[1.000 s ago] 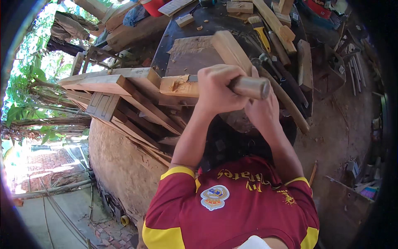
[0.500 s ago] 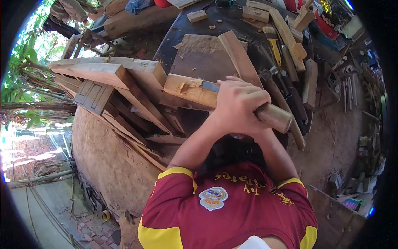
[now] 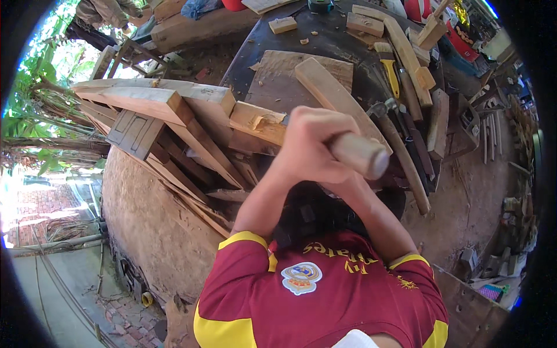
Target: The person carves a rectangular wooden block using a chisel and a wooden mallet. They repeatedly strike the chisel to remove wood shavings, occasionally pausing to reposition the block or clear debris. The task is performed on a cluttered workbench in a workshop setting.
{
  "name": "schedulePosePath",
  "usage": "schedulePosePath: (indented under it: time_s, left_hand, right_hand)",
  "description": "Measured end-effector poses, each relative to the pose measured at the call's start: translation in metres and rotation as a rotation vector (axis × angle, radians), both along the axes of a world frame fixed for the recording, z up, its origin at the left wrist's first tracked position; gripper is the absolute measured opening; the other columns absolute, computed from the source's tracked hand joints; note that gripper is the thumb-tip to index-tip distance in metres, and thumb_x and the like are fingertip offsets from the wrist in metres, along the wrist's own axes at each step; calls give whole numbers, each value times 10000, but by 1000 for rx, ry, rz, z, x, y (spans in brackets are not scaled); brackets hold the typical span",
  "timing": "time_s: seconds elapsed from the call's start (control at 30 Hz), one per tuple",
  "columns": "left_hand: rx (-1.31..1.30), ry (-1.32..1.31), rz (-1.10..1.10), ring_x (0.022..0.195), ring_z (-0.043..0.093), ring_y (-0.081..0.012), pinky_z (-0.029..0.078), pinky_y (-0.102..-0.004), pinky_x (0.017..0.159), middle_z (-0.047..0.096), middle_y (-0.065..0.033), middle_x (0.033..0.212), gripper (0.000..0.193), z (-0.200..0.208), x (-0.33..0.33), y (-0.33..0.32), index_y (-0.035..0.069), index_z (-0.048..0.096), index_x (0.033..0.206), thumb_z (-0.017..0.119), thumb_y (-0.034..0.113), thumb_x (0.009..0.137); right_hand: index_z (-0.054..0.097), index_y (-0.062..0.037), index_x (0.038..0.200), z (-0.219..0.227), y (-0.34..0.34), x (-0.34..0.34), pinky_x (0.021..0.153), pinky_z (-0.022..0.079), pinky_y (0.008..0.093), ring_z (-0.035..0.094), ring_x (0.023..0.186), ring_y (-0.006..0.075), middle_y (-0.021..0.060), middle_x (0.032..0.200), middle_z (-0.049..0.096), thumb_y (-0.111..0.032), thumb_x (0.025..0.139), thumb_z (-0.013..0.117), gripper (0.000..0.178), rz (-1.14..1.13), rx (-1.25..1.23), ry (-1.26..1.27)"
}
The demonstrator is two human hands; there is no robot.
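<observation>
A chisel (image 3: 362, 154) with a round wooden handle points away to the left, its butt end toward me. My left hand (image 3: 301, 142) is closed round it in a fist. My right hand (image 3: 341, 176) presses in under the handle against the left and seems to grip it too; most of its fingers are hidden. Only a sliver of the blade shows beyond the knuckles. It meets a light wooden block (image 3: 246, 120), whose top face carries curled shavings. Behind the hands, a curved wooden piece (image 3: 333, 95) leans across a flat board (image 3: 272, 72).
Long timbers (image 3: 139, 98) jut out at left. On the dark tabletop (image 3: 255, 49) at right lie a yellow-handled paintbrush (image 3: 390, 69), a hammer (image 3: 400, 156), several chisel-like tools and wooden offcuts. A small block (image 3: 282, 25) sits at the back.
Both hands have shifted slightly left with the chisel. Its handle butt has tipped up toward me, and less of the blade shows. The curved wooden piece now appears lower and tilted more.
</observation>
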State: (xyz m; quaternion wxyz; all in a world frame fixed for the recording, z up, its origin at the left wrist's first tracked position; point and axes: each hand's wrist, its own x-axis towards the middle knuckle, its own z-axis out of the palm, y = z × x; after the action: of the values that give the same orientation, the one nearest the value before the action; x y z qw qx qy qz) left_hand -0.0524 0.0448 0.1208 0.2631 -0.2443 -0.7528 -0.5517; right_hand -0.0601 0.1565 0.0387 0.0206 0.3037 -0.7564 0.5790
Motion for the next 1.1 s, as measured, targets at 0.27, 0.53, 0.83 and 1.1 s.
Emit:
schedulePosePath:
  time_s: [0.27, 0.53, 0.83, 1.1]
  left_hand:
    - [208, 41, 29, 474, 502, -119, 377, -260, 453, 525, -8, 575, 181, 15, 5, -50, 88, 536, 630, 658, 185, 722]
    - [532, 69, -148, 422, 336, -129, 276, -280, 426, 372, -1, 513, 186, 19, 13, -74, 99, 412, 673, 537, 23, 786]
    - [-374, 137, 84, 581, 615, -273, 474, -380, 544, 575, -35, 609, 178, -5, 5, 34, 97, 573, 661, 717, 201, 669]
    - [-596, 67, 134, 650, 632, -274, 490, -401, 607, 577, -55, 657, 176, -26, 3, 53, 121, 553, 677, 678, 227, 613]
  right_hand:
    - [541, 2, 1217, 21, 4, 3, 816, 494, 434, 579, 963, 387, 181, 1032, 571, -82, 713, 784, 566, -44, 222, 236]
    - [561, -9, 1219, 20, 8, -4, 858, 485, 415, 576, 1002, 370, 169, 1064, 596, -94, 698, 801, 580, -21, 185, 170]
    - [513, -54, 1283, 6, 15, -8, 922, 446, 394, 542, 1074, 332, 140, 1152, 553, -197, 720, 788, 643, 52, 99, 70]
    - [478, -107, 1354, 9, 10, 3, 1002, 395, 368, 511, 1160, 273, 100, 1236, 530, -292, 732, 778, 715, -70, 354, 299]
